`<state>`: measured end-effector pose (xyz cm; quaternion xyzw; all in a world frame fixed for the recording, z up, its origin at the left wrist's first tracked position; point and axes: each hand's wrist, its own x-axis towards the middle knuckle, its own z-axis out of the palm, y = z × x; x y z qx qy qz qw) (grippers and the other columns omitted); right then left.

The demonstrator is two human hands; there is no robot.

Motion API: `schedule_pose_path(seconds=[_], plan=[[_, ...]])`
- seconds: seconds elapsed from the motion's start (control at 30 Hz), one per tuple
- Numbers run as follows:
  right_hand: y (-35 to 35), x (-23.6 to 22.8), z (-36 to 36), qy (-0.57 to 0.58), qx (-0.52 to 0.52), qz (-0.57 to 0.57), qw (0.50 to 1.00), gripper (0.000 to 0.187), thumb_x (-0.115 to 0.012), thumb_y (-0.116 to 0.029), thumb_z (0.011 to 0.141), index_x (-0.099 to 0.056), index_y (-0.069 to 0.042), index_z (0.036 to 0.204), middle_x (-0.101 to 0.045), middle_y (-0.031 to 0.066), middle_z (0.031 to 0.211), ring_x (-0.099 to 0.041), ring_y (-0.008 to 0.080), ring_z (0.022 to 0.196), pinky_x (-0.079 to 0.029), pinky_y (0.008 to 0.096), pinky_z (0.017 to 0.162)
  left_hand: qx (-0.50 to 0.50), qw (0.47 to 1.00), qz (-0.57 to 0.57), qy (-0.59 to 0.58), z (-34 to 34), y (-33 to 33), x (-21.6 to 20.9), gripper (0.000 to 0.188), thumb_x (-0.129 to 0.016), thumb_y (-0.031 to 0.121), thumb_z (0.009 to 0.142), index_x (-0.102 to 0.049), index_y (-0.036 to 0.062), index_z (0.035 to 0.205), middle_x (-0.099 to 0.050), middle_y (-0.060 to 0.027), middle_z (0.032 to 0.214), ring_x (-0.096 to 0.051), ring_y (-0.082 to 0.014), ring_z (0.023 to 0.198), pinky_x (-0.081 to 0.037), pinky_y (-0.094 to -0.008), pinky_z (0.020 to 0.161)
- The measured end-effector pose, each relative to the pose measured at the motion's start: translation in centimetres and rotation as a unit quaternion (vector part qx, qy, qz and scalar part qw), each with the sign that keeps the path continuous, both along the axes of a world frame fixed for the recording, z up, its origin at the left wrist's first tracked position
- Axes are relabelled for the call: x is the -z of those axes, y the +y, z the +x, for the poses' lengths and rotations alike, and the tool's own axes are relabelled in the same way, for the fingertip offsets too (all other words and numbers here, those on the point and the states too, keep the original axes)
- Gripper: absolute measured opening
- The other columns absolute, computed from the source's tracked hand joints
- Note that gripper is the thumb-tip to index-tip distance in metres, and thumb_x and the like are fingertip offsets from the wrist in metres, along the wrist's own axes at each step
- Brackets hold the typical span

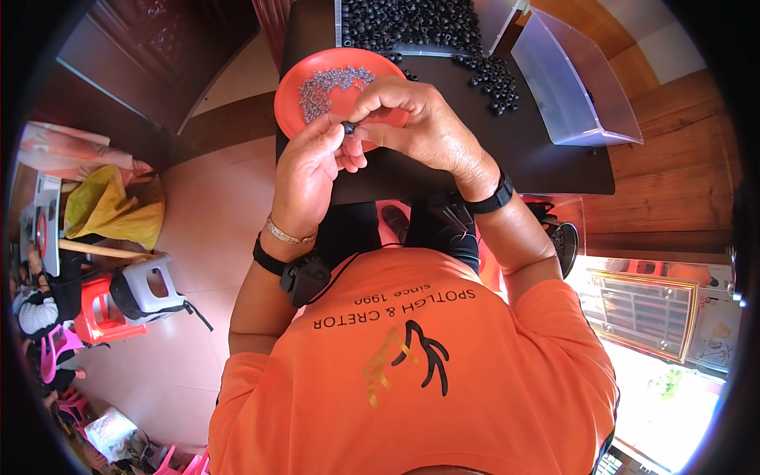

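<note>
Above the near rim of a red plate [286,83], my two hands meet at a small, round black part [348,127]. My left hand [310,158] pinches this part between thumb and fingertips. Thumb and forefinger of my right hand [427,127] close in a pinch right against it; whatever lies between those tips is too small to make out. Many tiny silvery metal pieces [317,91] are spread over the plate, partly hidden behind my hands.
A clear bin full of black parts [412,24] stands at the table's far side, with loose black parts [497,83] spilled beside it. Another clear plastic bin [574,87] lies at the right. Stools [103,305] stand on the floor at left.
</note>
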<state>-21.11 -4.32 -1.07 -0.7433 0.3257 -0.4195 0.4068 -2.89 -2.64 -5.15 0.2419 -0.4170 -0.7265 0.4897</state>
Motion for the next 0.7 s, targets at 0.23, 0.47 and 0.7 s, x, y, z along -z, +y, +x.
schedule_pose_path(seconds=[0.23,0.47,0.7], plan=[[-0.8,-0.9,-0.2,0.102,0.016,-0.084,0.991,0.015,-0.072,-0.004,0.075,-0.065,-0.002,0.088,-0.065,0.0044,0.083,-0.064,0.0152,0.08,-0.05,0.0276,0.075,-0.03,0.994,-0.042,-0.094,0.2,-0.1,-0.9,0.028,-0.045,0.024,0.097,-0.058,-0.0006,0.098,-0.058,-0.0034,0.08,-0.054,-0.0115,0.073,-0.041,-0.0241,0.069],[-0.6,-1.4,-0.1,0.145,0.039,-0.087,0.985,0.015,-0.073,-0.006,0.073,-0.063,-0.002,0.084,-0.067,0.0071,0.081,-0.067,0.0188,0.078,-0.052,0.0296,0.071,-0.018,0.993,-0.035,-0.111,0.3,-0.4,-1.2,0.028,-0.046,0.024,0.097,-0.058,-0.0009,0.098,-0.058,-0.0032,0.08,-0.054,-0.0116,0.072,-0.041,-0.0239,0.069],[-1.2,-1.8,0.2,0.169,0.059,-0.069,0.981,0.017,-0.071,-0.008,0.071,-0.063,0.0,0.083,-0.067,0.0097,0.078,-0.066,0.0206,0.073,-0.052,0.0295,0.067,-0.007,0.988,-0.049,-0.145,0.8,-1.5,-1.6,0.03,-0.047,0.027,0.095,-0.059,-0.0007,0.097,-0.057,-0.0027,0.078,-0.053,-0.0111,0.071,-0.04,-0.023,0.067]])
